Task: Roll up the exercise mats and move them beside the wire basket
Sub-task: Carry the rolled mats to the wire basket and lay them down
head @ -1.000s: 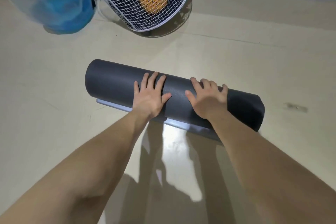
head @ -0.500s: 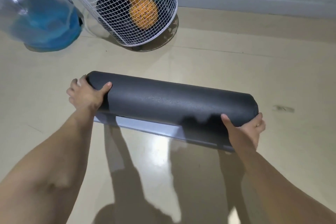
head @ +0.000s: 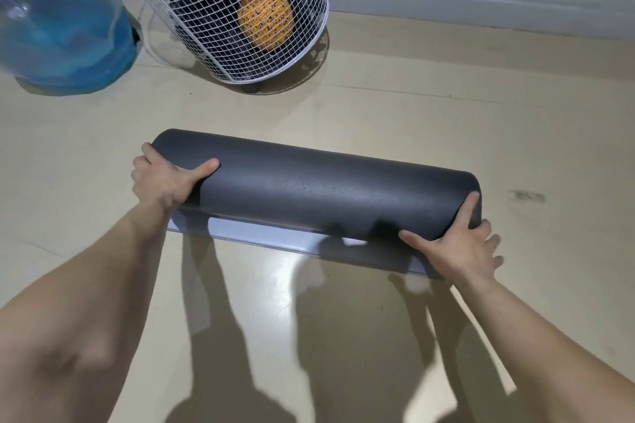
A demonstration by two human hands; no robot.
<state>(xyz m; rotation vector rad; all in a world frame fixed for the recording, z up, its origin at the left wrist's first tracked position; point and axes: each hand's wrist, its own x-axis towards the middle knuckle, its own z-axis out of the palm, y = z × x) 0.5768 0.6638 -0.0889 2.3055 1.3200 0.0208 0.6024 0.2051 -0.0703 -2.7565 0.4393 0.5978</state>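
Note:
A dark grey exercise mat [head: 316, 189] lies rolled into a thick tube across the middle of the beige floor, its loose edge showing as a pale strip along the near side. My left hand [head: 165, 178] grips the roll's left end, thumb lying over the top. My right hand [head: 460, 244] holds the right end, thumb and forefinger spread round it. The white wire basket [head: 240, 10] stands beyond the roll at the upper left, with orange, teal and dark items inside.
A large clear water bottle [head: 58, 21] with a blue tint stands left of the basket. A grey wall with a skirting line [head: 481, 0] runs along the back. Beige floor [head: 446, 113] lies between the roll and the wall.
Both hands went from pressing on top of the roll's middle out to its two ends and took hold there. The view has drawn nearer to the basket.

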